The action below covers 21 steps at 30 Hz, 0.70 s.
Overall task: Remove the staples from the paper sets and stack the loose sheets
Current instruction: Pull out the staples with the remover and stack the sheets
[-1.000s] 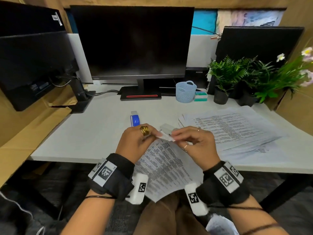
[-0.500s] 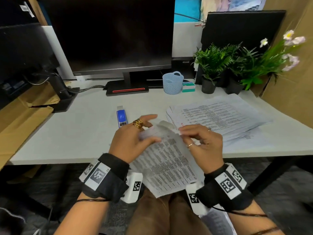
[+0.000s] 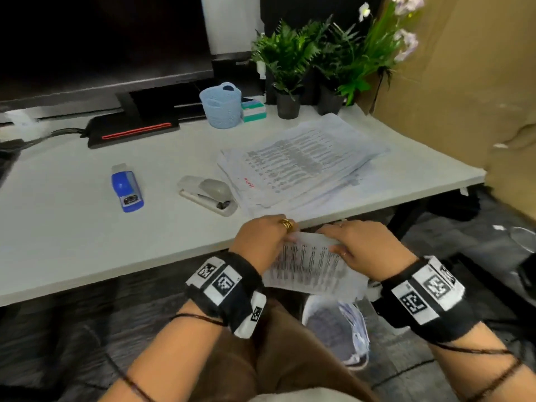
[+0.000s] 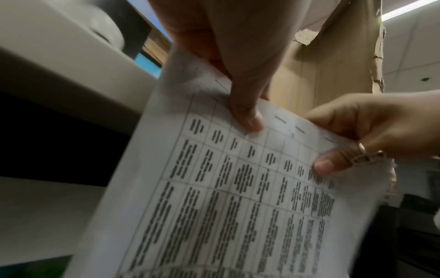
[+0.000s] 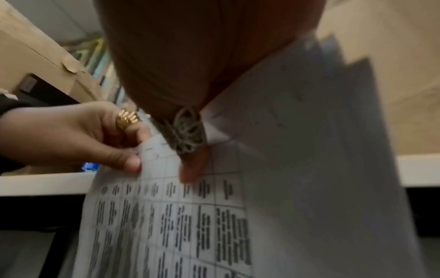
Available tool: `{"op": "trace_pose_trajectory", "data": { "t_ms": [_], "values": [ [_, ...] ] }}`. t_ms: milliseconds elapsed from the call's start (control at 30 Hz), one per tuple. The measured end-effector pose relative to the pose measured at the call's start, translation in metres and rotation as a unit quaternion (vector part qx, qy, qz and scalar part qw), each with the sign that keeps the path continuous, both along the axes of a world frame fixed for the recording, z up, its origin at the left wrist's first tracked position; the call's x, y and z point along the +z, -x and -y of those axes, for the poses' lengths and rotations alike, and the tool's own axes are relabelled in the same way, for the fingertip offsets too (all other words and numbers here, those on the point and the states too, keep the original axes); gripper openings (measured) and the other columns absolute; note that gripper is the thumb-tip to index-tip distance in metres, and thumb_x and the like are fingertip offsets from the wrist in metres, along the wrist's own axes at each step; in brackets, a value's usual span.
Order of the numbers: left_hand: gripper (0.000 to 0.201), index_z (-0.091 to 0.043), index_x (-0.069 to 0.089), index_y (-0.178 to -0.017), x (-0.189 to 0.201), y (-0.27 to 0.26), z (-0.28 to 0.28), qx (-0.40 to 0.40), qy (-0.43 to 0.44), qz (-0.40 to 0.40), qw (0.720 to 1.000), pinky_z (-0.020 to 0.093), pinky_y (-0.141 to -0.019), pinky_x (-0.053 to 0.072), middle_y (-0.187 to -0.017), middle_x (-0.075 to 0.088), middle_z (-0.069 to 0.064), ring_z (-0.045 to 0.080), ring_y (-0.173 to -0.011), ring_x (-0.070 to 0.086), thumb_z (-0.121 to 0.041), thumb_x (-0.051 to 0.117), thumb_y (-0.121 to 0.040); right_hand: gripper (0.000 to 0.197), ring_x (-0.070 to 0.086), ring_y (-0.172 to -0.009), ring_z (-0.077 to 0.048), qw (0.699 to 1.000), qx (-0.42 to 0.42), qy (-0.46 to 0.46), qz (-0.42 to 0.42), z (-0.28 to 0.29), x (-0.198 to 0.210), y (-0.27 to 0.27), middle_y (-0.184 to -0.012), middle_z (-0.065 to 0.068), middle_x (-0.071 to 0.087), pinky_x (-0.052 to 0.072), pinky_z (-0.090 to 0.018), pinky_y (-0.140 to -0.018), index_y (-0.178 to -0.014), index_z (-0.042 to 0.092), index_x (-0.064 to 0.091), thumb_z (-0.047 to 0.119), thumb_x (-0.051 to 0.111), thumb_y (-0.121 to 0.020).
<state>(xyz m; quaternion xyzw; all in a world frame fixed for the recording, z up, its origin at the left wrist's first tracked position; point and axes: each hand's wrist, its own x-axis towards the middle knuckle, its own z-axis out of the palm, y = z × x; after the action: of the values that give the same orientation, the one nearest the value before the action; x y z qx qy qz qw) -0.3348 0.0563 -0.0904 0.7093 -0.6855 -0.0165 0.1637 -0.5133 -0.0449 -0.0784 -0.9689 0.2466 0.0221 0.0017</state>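
Both hands hold one paper set (image 3: 311, 268) by its top edge, in the air just off the desk's (image 3: 72, 221) near edge, above the lap. The left hand (image 3: 261, 242) pinches the left part of that edge, thumb on the printed face; the right hand (image 3: 362, 248) pinches the right part, where several sheets fan apart behind its fingers. Both palms face down, wrists level and near each other. No staple is visible, so whether this set is already free is unclear. To finish well, I would keep the sheets squared and lay them on the paper stack (image 3: 301, 163) at the desk's right side, beside the grey staple remover (image 3: 207, 194); the blue stapler (image 3: 127, 188) lies further left
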Motion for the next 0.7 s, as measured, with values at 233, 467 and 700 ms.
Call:
{"op": "trace_pose_trajectory", "data": {
  "t_ms": [233,467,700],
  "values": [
    [0.037,-0.018,0.065,-0.113,-0.007,0.032,0.052,-0.085,0.103,0.045,0.990,0.033,-0.092,0.033,-0.118,0.057,0.005,0.018,-0.115,0.040,-0.042,0.051,-0.088,0.035,0.068,-0.077,-0.031,0.963,-0.151,-0.163,0.152,0.043,-0.061,0.070,-0.077,-0.012,0.072,0.043,-0.026,-0.067,-0.092,0.011,0.074,-0.011,0.053,-0.075],
    [0.061,-0.034,0.006,-0.148,-0.019,0.030,0.095,0.011,-0.081,0.147,0.986,0.050,-0.115,0.007,-0.157,0.007,0.006,0.030,-0.143,0.005,-0.057,0.022,-0.095,0.028,0.062,-0.102,-0.024,0.942,-0.223,-0.252,0.014,0.079,-0.129,0.079,-0.105,-0.011,0.071,0.035,-0.015,-0.075,-0.103,0.007,0.072,-0.002,0.052,-0.087],
    [0.066,-0.035,0.001,-0.148,-0.024,0.029,0.098,0.018,-0.054,0.156,0.986,0.049,-0.113,0.009,-0.155,0.010,0.006,0.030,-0.142,0.008,-0.060,0.023,-0.092,0.030,0.058,-0.109,-0.031,0.939,-0.256,-0.215,-0.083,0.077,-0.197,0.056,-0.112,-0.018,0.063,0.044,-0.032,-0.085,-0.111,0.001,0.064,0.001,0.042,-0.090]
  ]
}}
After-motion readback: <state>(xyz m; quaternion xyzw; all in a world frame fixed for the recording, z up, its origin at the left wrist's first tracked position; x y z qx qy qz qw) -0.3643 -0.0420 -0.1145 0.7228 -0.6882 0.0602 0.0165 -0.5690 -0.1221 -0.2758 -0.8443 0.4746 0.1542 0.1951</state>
